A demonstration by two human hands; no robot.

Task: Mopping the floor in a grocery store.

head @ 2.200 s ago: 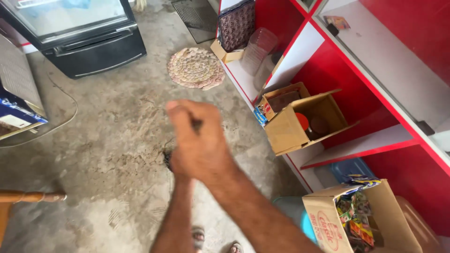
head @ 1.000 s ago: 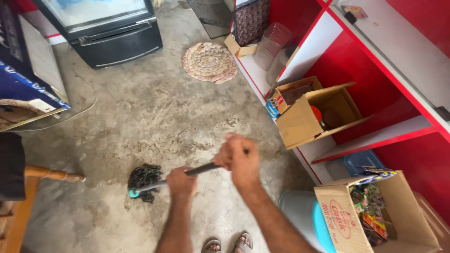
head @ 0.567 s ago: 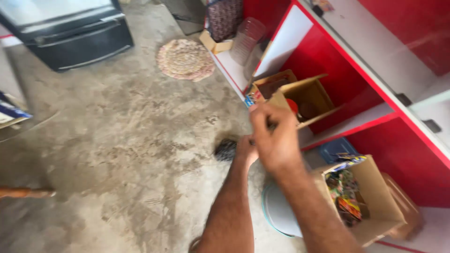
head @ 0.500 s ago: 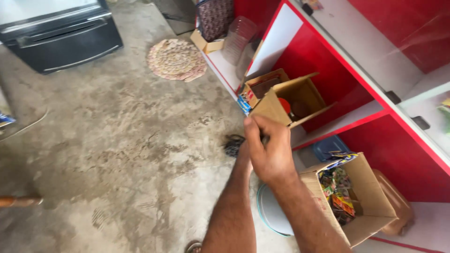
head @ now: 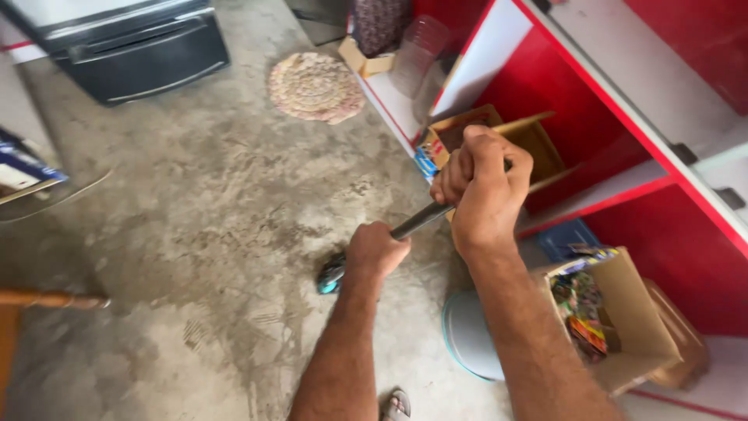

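Two hands clamped on one long dark mop handle: right hand fisted tight round the upper end, left hand wrapped fully round the shaft lower down, toward 8 o'clock from the right. Below the left fist, only a teal plastic collar of the mop showing, just above the grey, damp-streaked concrete floor; mop head itself hidden behind the left hand and forearm.

Risk, as a judgement: upper end of the handle close to the open brown cardboard box on the red-and-white shelf unit, at 1 o'clock from the right fist; a hard pull back likely to knock box or knuckles against the shelf edge. Round pale blue lid-like object at 5 o'clock from the left hand, near the sandalled foot: possible snag or trip. Second cardboard box of coloured packets at 4 o'clock. Round woven mat well apart, at 12 o'clock.
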